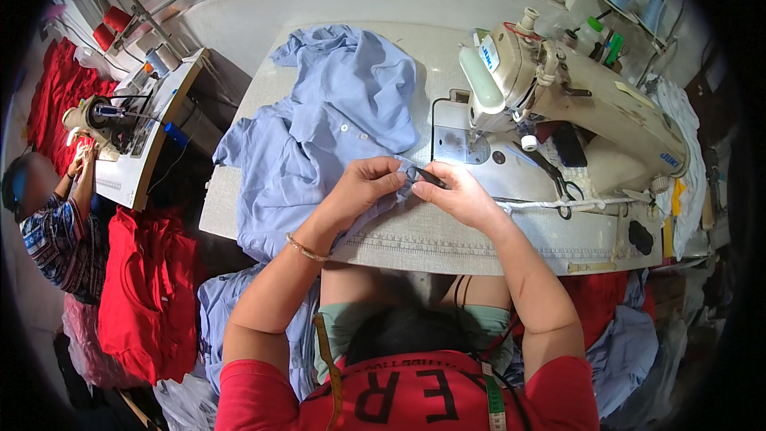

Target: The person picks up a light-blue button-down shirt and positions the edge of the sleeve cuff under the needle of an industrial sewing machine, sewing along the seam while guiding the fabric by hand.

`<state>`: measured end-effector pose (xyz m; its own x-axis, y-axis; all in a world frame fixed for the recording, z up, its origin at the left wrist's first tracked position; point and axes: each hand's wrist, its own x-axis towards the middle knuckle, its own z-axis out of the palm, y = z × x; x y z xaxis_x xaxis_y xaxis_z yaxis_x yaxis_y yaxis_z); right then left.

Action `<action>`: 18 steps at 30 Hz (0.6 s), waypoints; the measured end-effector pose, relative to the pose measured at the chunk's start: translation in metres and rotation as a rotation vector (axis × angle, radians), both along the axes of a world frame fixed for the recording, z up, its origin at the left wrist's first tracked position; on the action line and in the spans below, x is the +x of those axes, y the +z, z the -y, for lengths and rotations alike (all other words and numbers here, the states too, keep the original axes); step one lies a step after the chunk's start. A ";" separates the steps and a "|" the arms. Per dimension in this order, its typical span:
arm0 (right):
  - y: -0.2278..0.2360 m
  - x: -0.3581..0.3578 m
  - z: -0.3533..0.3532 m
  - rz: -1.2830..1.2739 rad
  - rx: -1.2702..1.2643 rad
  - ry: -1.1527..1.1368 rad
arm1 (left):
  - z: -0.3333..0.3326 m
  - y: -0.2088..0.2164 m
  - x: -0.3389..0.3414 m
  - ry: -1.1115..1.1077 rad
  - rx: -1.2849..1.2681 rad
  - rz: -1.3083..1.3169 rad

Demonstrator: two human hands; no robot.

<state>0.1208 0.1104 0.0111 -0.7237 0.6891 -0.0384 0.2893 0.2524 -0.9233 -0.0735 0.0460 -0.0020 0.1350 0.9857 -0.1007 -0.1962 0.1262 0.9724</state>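
A light blue shirt [291,144] with a collar and small white buttons lies spread over the left half of the table, its near part bunched toward me. My left hand [369,185] pinches a bit of the blue fabric at the shirt's right side. Close against it, my right hand [461,195] is closed on a slim dark tool [430,178], whose tip meets the pinched cloth; its exact kind is hidden by my fingers. Both hands are just left of and nearer than the needle area of a white sewing machine [590,96].
Black-handled scissors [558,177] and a dark flat object [569,145] lie under the machine arm. A white cord [558,204] runs along the table [375,251]. At the left, a co-worker [64,231] sits at another machine [88,124]. Red garments [148,295] hang between.
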 end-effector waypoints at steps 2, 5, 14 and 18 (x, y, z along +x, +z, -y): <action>0.000 0.000 0.000 0.007 0.022 -0.009 | 0.001 0.004 0.001 -0.006 -0.012 0.008; -0.002 -0.001 0.000 -0.002 0.043 -0.023 | 0.001 0.003 0.002 0.000 0.001 0.013; -0.002 -0.001 0.006 0.023 0.113 -0.083 | 0.002 0.008 0.004 -0.021 -0.006 -0.034; 0.001 -0.001 0.007 0.072 0.191 -0.100 | 0.002 0.001 0.004 0.008 0.018 -0.129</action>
<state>0.1195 0.1029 0.0118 -0.6512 0.7573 0.0506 0.3857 0.3876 -0.8373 -0.0690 0.0444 -0.0010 0.1140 0.9886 -0.0985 -0.0708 0.1070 0.9917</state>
